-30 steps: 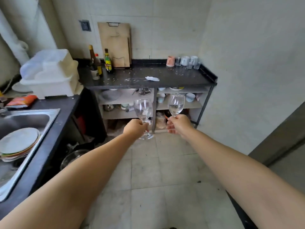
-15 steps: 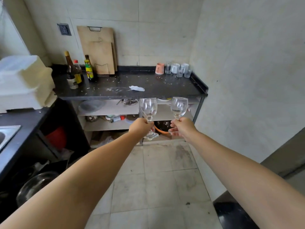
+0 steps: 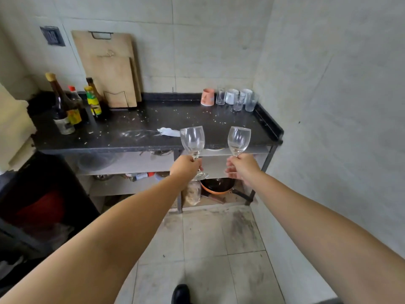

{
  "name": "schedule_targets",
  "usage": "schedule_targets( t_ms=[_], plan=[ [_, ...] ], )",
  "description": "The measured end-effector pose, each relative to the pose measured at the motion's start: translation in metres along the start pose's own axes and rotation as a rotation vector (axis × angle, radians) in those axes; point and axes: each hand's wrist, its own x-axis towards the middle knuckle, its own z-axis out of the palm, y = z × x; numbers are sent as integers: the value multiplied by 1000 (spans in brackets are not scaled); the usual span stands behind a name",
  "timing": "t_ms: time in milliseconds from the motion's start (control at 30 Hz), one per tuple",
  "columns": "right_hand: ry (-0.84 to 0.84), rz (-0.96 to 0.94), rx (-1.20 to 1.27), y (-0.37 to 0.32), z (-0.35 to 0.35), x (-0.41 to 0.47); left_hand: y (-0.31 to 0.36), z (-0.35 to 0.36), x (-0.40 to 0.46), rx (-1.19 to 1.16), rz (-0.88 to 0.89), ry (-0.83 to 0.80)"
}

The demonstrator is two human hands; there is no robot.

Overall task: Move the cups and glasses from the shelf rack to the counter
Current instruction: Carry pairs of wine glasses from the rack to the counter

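Note:
My left hand (image 3: 186,166) grips the stem of a clear wine glass (image 3: 192,140), held upright in front of the counter's front edge. My right hand (image 3: 243,166) holds a second clear wine glass (image 3: 238,140) by its stem, also upright, a hand's width to the right. Both bowls stand level with the black counter (image 3: 131,126). At the counter's back right corner stand a pink cup (image 3: 207,97), white mugs (image 3: 231,96) and several clear tumblers (image 3: 238,101). Below the counter the shelf rack (image 3: 131,167) holds bowls and small items.
Bottles (image 3: 63,106) stand at the counter's back left beside wooden cutting boards (image 3: 109,69) leaning on the wall. A crumpled white scrap (image 3: 168,132) lies near the front edge. An orange pan (image 3: 217,186) sits on the lowest shelf. A tiled wall closes the right side.
I have stepped closer to the counter. Both hands have risen with their wine glasses, from in front of the shelves up to counter-top height.

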Motion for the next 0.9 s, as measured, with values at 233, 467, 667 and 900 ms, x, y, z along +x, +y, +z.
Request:
schedule_targets(
  t_ms=[233,467,667,900],
  plan=[
    [70,54,72,-47,11,108,39,-20,130,139,80,-5],
    [100,70,31,-75,6,212,60,-5,239,74,53,-68],
    [62,68,2,-98,-10,313,87,25,334,90,28,-76],
    [-1,75,-124,-146,-35,439,130,54,443,38,-17,-13]
  ],
)
